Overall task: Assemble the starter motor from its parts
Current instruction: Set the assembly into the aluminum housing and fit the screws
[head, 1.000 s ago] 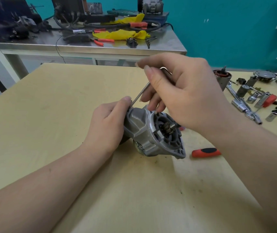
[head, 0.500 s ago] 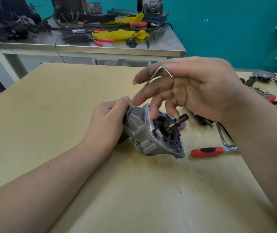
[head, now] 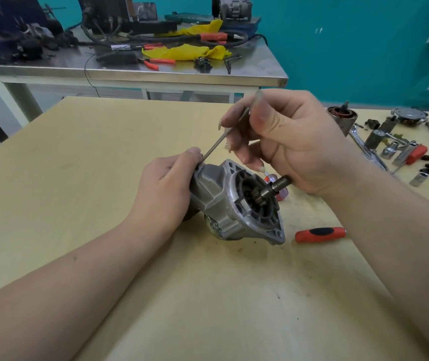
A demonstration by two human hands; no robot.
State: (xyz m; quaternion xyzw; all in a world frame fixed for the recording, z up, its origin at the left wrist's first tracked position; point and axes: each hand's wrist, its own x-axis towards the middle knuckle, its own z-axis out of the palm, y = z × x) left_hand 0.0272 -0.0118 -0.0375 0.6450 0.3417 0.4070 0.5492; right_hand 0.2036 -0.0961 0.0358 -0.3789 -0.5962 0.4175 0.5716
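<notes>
A grey cast starter motor housing [head: 224, 196] lies on its side on the wooden table [head: 83, 157], its open nose with the pinion gear and shaft [head: 273, 190] facing right toward me. My left hand [head: 166, 188] grips the housing's rear end, thumb on its top edge. My right hand [head: 286, 142] hovers above the nose and pinches a thin metal hex key [head: 218, 142]. The key slants down to the left, and its tip sits in a screw on the housing's top, next to my left thumb.
A red-handled tool [head: 319, 234] lies just right of the housing. Sockets, a ratchet, an armature [head: 342, 118] and other motor parts [head: 411, 149] are spread at the table's right edge. A steel bench [head: 156, 74] with cables, pliers and yellow cloth stands behind.
My right hand has swung the hex key round: its fingers spread half a second ago and now pinch the key again. The left hand and housing have hardly moved.
</notes>
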